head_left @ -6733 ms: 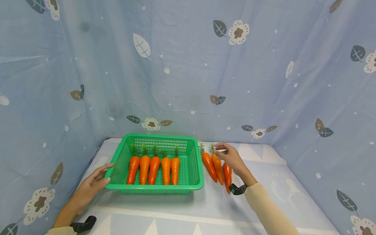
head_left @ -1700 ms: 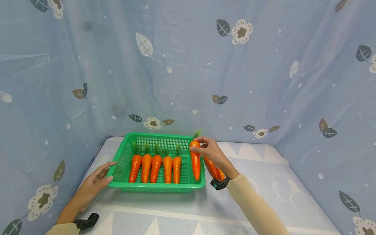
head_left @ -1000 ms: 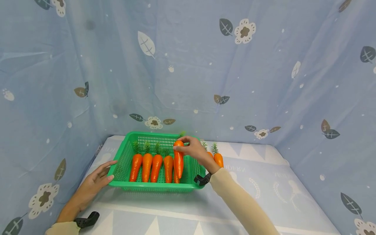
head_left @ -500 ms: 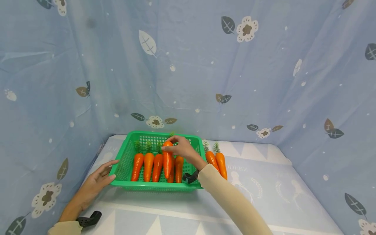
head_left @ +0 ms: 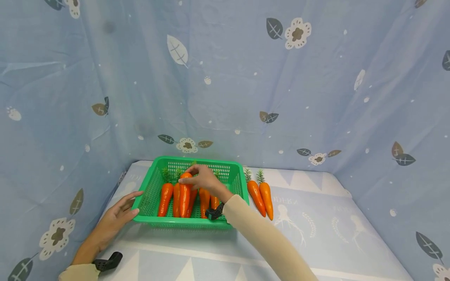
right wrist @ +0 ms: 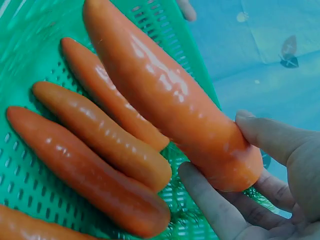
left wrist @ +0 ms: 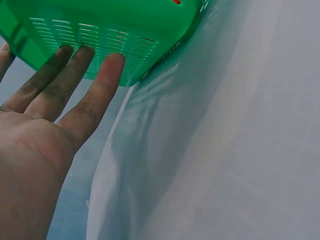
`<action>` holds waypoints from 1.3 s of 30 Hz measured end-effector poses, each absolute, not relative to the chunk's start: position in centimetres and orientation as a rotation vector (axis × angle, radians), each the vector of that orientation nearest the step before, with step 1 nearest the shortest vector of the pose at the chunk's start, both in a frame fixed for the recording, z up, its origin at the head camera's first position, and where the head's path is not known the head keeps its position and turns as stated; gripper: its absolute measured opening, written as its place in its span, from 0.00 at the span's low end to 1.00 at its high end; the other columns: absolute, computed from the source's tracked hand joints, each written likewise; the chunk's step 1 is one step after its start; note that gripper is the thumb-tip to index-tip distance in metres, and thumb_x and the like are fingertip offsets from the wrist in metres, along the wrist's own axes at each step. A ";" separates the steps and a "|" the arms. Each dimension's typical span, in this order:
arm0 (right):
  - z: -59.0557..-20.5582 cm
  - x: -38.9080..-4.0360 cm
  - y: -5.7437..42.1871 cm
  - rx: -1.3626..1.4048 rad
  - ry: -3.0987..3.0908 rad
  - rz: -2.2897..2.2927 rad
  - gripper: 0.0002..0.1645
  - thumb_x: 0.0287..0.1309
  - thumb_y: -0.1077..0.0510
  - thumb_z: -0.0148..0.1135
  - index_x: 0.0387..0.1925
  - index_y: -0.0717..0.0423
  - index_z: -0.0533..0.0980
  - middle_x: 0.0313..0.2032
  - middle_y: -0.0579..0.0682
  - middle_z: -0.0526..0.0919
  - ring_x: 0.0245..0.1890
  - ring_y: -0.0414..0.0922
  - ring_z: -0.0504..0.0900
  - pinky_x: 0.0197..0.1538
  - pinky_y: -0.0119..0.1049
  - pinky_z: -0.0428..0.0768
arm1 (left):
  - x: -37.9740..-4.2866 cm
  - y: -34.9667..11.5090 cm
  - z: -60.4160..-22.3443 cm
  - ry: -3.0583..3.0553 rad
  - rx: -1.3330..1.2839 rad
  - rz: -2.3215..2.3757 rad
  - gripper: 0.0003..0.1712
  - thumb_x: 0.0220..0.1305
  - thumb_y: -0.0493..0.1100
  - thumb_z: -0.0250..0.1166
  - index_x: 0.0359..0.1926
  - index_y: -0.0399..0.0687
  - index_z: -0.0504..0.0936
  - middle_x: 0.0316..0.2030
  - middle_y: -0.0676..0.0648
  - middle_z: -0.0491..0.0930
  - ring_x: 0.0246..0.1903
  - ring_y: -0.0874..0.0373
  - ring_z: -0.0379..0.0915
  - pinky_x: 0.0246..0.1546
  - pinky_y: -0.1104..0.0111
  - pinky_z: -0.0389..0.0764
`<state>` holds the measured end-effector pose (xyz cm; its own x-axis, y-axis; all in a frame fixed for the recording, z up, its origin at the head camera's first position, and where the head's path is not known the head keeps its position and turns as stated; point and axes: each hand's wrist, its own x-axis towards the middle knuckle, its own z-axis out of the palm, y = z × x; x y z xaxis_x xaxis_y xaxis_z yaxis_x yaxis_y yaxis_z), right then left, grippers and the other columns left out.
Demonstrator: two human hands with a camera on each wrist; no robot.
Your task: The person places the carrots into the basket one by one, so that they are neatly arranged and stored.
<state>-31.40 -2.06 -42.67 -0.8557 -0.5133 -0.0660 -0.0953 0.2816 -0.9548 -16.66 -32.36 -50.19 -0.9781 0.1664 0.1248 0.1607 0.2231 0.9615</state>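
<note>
My right hand (head_left: 205, 180) pinches a glossy orange carrot (head_left: 184, 201) near its leafy end, between thumb and fingers. In the right wrist view the held carrot (right wrist: 165, 95) is raised above the row of carrots in the green basket (head_left: 175, 220), its thin end pointing away from the palm. Several carrots (head_left: 165, 199) lie side by side in there, partly covered by the hand and the held carrot. My left hand (head_left: 114, 218) is at the basket's left end. The left wrist view shows its fingers (left wrist: 102, 82) nearly straight against the slotted outer wall (left wrist: 95, 30).
Two more carrots, one reddish (head_left: 256, 200) and one lighter (head_left: 266, 201), lie on the pale patterned tablecloth (head_left: 316, 234) just right of the basket. A blue curtain (head_left: 225, 97) with leaves and flowers surrounds the table at the back and sides.
My right hand has picked up a carrot from the right of the basket and carried it left over the basket, past the rightmost carrots. The left hand has stayed at the basket's left end.
</note>
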 end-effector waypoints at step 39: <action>-44.4 -31.7 -5.7 -0.516 1.956 -1.656 0.28 0.59 0.63 0.75 0.61 0.63 0.78 0.47 0.52 0.83 0.42 0.52 0.88 0.51 0.51 0.85 | -16.9 -32.7 -50.9 2.462 0.349 1.924 0.34 0.80 0.41 0.55 0.81 0.56 0.57 0.80 0.39 0.46 0.75 0.25 0.38 0.55 0.83 0.67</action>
